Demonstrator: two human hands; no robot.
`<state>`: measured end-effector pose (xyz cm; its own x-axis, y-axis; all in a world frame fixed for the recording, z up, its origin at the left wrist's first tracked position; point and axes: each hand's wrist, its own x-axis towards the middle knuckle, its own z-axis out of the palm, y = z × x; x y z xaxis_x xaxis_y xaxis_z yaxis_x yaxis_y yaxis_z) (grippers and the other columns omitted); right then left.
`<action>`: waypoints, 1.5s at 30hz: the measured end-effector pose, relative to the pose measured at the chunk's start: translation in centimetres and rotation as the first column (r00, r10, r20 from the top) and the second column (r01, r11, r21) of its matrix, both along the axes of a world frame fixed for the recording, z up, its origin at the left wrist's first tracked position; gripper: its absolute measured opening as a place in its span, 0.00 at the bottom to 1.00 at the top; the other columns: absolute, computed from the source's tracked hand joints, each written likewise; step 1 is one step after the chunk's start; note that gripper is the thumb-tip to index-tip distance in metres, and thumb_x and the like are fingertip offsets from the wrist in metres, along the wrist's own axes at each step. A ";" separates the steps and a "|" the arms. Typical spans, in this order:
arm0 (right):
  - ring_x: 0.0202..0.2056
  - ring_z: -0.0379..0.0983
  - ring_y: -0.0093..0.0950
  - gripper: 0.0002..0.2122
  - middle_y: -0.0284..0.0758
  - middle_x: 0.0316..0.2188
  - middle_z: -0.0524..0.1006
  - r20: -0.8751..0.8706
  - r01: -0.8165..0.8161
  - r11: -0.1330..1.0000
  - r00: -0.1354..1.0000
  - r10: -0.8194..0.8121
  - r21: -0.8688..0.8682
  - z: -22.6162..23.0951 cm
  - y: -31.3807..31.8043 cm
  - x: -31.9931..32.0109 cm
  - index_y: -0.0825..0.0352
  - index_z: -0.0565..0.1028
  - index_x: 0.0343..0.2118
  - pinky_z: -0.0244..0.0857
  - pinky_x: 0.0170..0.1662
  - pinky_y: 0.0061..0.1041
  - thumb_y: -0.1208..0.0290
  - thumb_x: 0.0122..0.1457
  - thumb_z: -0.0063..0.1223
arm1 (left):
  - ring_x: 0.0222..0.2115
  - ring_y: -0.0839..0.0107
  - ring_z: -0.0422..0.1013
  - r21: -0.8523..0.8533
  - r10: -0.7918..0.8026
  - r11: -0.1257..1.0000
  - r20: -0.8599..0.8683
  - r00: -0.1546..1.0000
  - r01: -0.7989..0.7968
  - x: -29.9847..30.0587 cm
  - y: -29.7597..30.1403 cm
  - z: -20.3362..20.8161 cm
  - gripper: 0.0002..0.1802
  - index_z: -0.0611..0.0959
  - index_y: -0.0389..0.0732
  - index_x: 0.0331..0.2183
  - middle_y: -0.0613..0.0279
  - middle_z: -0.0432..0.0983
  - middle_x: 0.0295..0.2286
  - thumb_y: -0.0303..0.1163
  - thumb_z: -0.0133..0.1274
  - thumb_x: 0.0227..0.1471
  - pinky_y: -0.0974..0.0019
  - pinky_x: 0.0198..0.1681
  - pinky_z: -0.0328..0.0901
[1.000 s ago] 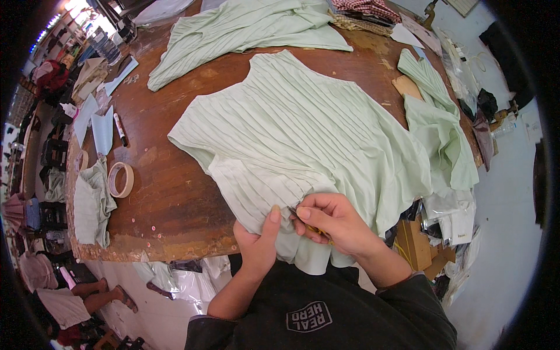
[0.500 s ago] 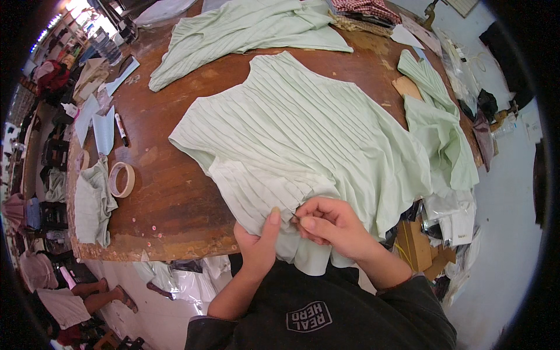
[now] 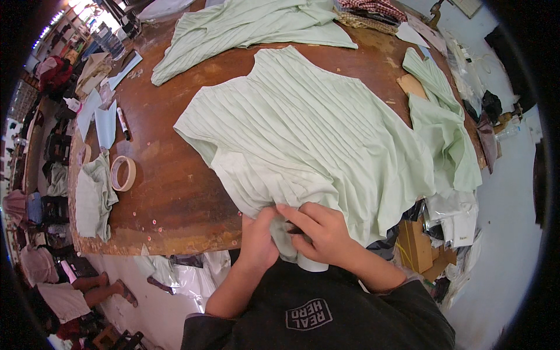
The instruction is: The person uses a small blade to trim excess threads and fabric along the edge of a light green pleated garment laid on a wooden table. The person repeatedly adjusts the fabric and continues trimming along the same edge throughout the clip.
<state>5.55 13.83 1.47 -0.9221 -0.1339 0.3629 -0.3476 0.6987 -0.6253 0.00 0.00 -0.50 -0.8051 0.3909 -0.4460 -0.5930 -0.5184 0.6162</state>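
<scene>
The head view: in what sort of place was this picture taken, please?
Probably a garment workshop: a pleated pale green garment is spread on a large, worn wooden table, with a stack of folded checked cloth at its far side.

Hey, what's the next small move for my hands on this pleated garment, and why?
I'd probably use the left hand to ease the pale green garment flatter at its near edge: the cloth bunches there, and the right hand sits close by with a small dark object partly hidden in its grasp, so flatter cloth may show better.
</scene>
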 end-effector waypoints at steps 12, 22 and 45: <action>0.31 0.74 0.37 0.16 0.44 0.31 0.75 0.126 0.177 0.922 0.982 -0.141 -0.345 2.7 1.4 0.0 0.72 0.73 0.41 0.68 0.34 0.29 0.73 0.51 0.60 | 0.49 0.62 0.69 0.061 0.060 0.996 -0.029 0.998 -0.058 0.0 0.6 0.0 0.30 0.63 0.36 0.57 0.55 0.69 0.51 0.21 0.43 0.50 0.58 0.53 0.65; 0.30 0.73 0.37 0.13 0.38 0.29 0.74 0.113 0.048 0.989 0.993 -0.033 -0.138 5.3 3.0 -3.7 0.66 0.75 0.38 0.67 0.31 0.29 0.71 0.49 0.61 | 0.49 0.64 0.69 0.223 0.062 0.972 0.039 0.997 -0.070 -0.1 0.0 0.9 0.31 0.62 0.35 0.56 0.55 0.68 0.50 0.17 0.46 0.48 0.60 0.52 0.65; 0.29 0.71 0.33 0.09 0.41 0.29 0.72 0.223 0.149 0.924 0.972 -0.071 -0.354 4.3 2.6 -2.8 0.68 0.72 0.38 0.64 0.33 0.27 0.77 0.53 0.55 | 0.50 0.70 0.66 0.061 0.070 0.996 -0.161 0.984 -0.061 0.4 0.5 0.7 0.33 0.64 0.35 0.56 0.59 0.68 0.50 0.18 0.56 0.49 0.65 0.54 0.60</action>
<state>2.72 16.40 5.81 -0.9821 0.0786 0.1709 -0.1206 0.4342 -0.8927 0.45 0.50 0.17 -0.8900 0.3553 -0.2858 -0.4506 -0.5890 0.6708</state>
